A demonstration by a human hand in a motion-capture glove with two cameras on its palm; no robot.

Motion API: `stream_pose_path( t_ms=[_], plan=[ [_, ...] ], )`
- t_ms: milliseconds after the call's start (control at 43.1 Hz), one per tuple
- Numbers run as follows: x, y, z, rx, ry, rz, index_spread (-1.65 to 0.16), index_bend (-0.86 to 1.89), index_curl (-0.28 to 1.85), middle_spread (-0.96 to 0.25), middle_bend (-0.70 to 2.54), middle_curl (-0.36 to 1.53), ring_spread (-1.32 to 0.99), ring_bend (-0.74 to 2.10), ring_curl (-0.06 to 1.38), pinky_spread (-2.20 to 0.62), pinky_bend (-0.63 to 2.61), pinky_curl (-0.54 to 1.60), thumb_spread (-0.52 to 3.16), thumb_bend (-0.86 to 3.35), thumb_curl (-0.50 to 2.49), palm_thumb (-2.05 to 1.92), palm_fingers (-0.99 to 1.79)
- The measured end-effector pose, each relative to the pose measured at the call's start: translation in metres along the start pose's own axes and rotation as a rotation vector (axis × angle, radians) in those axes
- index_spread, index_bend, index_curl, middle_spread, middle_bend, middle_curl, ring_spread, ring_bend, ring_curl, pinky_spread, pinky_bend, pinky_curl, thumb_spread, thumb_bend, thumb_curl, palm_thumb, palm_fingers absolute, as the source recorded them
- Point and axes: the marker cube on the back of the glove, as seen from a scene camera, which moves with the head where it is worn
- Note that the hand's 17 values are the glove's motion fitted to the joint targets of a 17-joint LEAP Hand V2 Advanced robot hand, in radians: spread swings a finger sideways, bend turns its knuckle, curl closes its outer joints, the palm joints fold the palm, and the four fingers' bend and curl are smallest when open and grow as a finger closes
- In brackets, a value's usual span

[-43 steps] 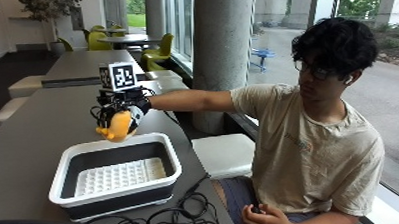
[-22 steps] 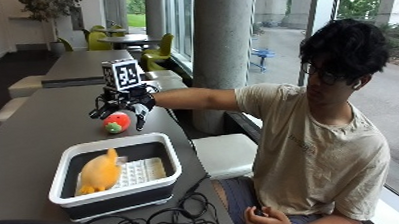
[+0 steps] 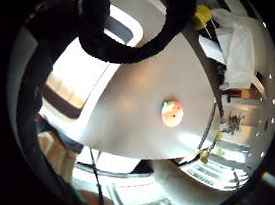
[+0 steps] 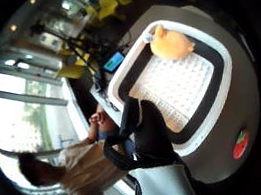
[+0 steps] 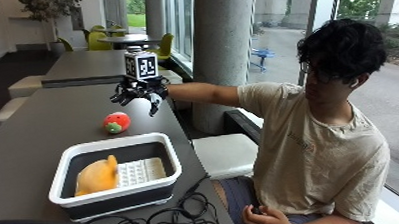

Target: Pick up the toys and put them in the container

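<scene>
1. The grip [image 5: 140, 93] – the black-gloved right hand – hangs in the air above the tabletop [image 5: 46, 112] with its fingers spread and pointing down, holding nothing.

2. The red toy [image 5: 117, 122] lies on the tabletop below the grip and a little toward the container side, well apart from the fingers. The little-finger palm view shows it alone on the bare surface [image 3: 172, 112]. It is the nearest loose toy, so the coming move looks like a short drop down onto it.

3. The toy is roundish, with no clear long axis – red with a green patch and some dark spots, much like a strawberry. It looks soft and could roll if nudged from one side.

4. The container [image 5: 162, 144] stands nearer the person's end of the tabletop, just beyond the red toy from the grip. It is a rounded rectangular tub with a white rim, dark walls and a white perforated floor.

5. A yellow plush [image 5: 97, 176] already lies inside, against one end wall. It looks soft and lumpy.

6. Dark cables [image 5: 157, 223] are tangled beside the container at the tabletop's near edge.
</scene>
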Motion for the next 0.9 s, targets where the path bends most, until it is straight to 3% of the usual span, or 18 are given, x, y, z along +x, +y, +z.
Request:
stream_pose_path(
  t_ms=[232,556,672,904],
  plan=[
    [0.034,0.067,0.024,0.028,-0.026,0.027,-0.29,0.16,0.26,-0.01,0.16,0.31,-0.05,0.36,0.39,-0.05,1.12,0.34,1.3,-0.01,0.35,0.06,-0.08],
    [0.11,0.182,0.111,-0.003,0.046,0.239,-0.29,0.18,0.29,-0.01,0.16,0.3,-0.04,0.28,0.38,-0.03,1.04,0.32,1.33,-0.01,0.32,0.02,-0.11],
    [0.096,0.189,0.118,-0.06,0.102,0.334,-0.29,0.18,0.31,-0.01,0.15,0.29,-0.04,0.25,0.37,-0.02,1.01,0.32,1.35,-0.01,0.32,0.02,-0.1],
    [0.112,0.219,0.14,-0.045,0.058,0.36,-0.29,0.18,0.32,-0.01,0.14,0.27,-0.03,0.22,0.36,-0.02,0.98,0.32,1.36,-0.01,0.31,0.02,-0.09]
  ],
)
